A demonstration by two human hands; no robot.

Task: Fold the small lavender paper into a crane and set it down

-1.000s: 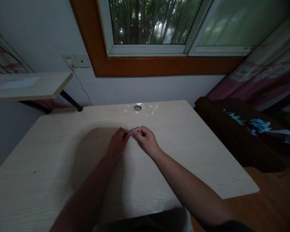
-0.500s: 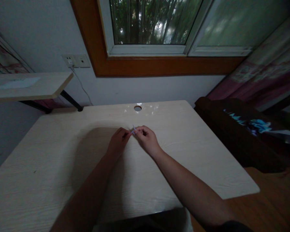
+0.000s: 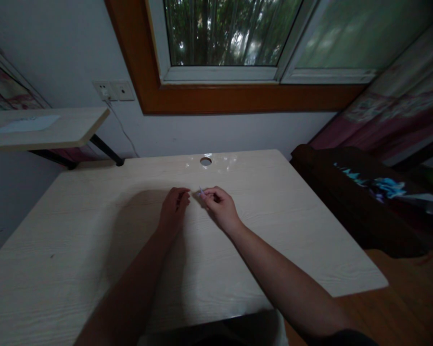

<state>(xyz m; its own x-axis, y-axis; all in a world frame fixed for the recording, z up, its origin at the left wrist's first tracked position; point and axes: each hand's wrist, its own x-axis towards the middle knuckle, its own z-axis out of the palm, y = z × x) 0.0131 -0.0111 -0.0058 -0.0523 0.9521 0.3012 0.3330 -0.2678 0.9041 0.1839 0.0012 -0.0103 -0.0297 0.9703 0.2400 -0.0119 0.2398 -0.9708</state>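
Note:
Between the thumb and fingers of my right hand [image 3: 219, 203] is a small, thin, pale purple piece [image 3: 201, 191]; it looks like folded paper or a strip, but it is too small to name surely. Its pointed tip sticks up past the fingertips. My left hand [image 3: 174, 205] is a little to the left, apart from the piece, with thumb and fingers spread and nothing visible in them. Both hands are over the middle of the pale wood-grain table [image 3: 260, 254].
A round cable hole [image 3: 205, 162] lies near the table's far edge. At the left a raised shelf [image 3: 39, 129] on black legs bears a paper sheet. Behind are a window and a socket [image 3: 111, 91] with a white cord. Dark furniture [image 3: 332, 192] stands right of the table.
My left hand has let go of the pale purple piece and drawn back to the left, its fingers opening. My right hand still holds the piece in nearly the same place.

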